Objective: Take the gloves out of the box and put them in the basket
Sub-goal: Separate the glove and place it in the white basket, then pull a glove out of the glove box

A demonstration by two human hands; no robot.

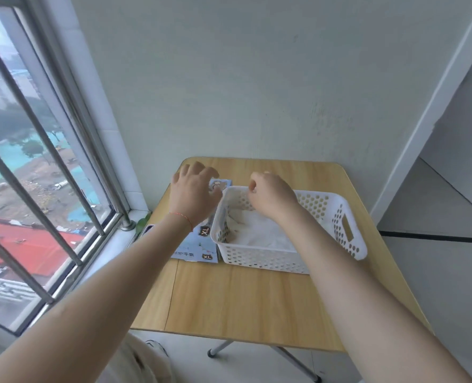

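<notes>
Overhead, two hands: left hand (194, 194) spread above one box (198, 244), right hand (272, 196) curled (grip unclear) over one basket (337, 217).

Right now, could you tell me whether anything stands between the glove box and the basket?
Nothing visible does. The glove box lies flat on the table right beside the white basket, whose top is open and already holds white gloves. The left hand hovers over the box, the right hand over the basket.

perforated plastic basket (290, 261) — wood-grain table (245, 299)
</notes>
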